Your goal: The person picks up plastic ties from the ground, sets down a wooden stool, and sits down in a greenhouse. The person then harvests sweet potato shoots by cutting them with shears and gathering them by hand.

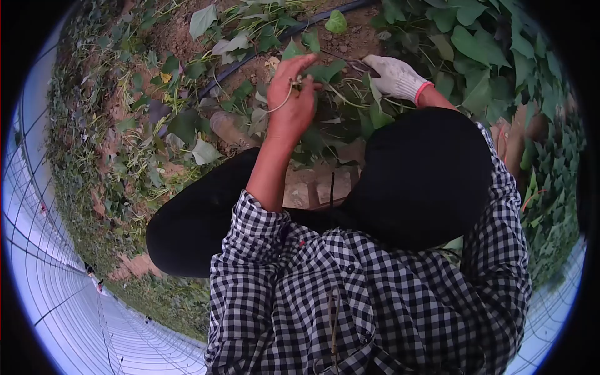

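My left hand [292, 99], bare, is closed around a small bunch of vine stems [296, 83], and one pale stem loops down over the wrist. To its right, my right hand [395, 77] wears a white knitted glove with a red cuff. Its fingers are pinched together at a thin dark piece, which I cannot make out. Between the hands lie green leaves [329, 70] and a pale vine stem [342, 98] over the soil.
A black hose [232, 67] crosses the soil beyond my hands. Leafy vines [478, 47] grow thick at right; trailing, thinner vines [125, 125] spread at left. My bent knees [425, 175] are close below my hands. Ribbed plastic sheeting [81, 312] shows at lower left.
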`<state>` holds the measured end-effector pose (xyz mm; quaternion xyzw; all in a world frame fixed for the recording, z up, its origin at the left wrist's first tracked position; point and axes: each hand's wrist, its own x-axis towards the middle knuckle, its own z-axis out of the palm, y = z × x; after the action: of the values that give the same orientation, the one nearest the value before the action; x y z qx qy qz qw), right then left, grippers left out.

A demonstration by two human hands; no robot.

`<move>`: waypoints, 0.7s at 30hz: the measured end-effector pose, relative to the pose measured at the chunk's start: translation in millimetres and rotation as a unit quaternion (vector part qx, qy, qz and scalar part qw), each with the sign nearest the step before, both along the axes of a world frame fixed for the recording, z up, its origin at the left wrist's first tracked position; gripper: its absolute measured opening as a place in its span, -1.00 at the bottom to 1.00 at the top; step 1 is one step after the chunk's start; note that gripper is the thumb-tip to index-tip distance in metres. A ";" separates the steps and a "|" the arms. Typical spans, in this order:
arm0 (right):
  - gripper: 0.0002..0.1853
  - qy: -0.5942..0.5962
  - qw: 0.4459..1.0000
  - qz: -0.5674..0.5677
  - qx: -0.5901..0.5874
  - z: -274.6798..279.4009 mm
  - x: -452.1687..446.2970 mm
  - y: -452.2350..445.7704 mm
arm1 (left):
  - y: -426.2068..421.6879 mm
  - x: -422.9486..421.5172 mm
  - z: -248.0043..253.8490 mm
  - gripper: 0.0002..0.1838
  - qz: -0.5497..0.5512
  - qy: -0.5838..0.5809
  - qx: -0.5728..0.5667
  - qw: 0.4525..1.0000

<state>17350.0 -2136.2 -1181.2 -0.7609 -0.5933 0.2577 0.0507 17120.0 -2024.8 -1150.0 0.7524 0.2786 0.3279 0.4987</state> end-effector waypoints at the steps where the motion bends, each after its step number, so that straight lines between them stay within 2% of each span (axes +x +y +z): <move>1: -0.64 0.001 0.998 -0.011 0.065 5.2 7.4 -4.4 | 17.6 -6.3 20.3 -0.67 0.022 -0.012 -0.149 0.988; 2: -0.61 0.002 0.990 -0.055 0.134 3.3 26.1 -5.5 | 35.3 -10.2 41.3 -0.68 0.058 -0.046 -0.165 0.984; 3: -0.59 0.049 0.981 -0.072 0.171 35.9 35.9 -8.7 | 50.4 -16.8 57.6 -0.68 0.093 -0.080 -0.181 0.976; 4: -0.61 0.092 0.970 -0.093 0.205 76.8 34.6 -12.9 | 64.9 -24.6 66.7 -0.66 0.109 -0.098 -0.149 0.978; 5: -0.68 -0.068 0.931 -0.094 0.347 93.6 38.0 -27.8 | 78.1 -30.9 70.3 -0.66 0.122 -0.124 -0.141 0.975; 6: -0.77 -0.360 0.903 0.070 0.224 85.9 92.7 -65.7 | 88.1 -38.3 71.7 -0.67 0.129 -0.122 -0.138 0.974; 9: -0.76 -0.298 0.911 -0.182 0.219 168.5 81.4 -125.9 | 111.5 -44.6 67.8 -0.67 0.133 -0.091 -0.173 0.972; 13: -0.76 -0.311 0.884 -0.333 0.099 215.9 82.1 -269.5 | 126.9 -32.0 52.0 -0.67 0.104 -0.018 -0.170 0.980; 17: -0.75 -0.272 0.841 -0.456 -0.104 207.1 57.4 -393.0 | 132.4 -11.2 32.3 -0.67 0.049 0.007 -0.194 0.980; 21: -0.74 -0.204 0.809 -0.494 -0.245 160.0 36.1 -463.0 | 118.8 3.1 35.2 -0.68 -0.004 0.044 -0.202 0.978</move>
<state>17386.1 -2599.2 -1021.2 -0.9735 -0.0510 0.1737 -0.1394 17123.1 -1906.1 -1114.8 0.6512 0.3576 0.2297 0.6287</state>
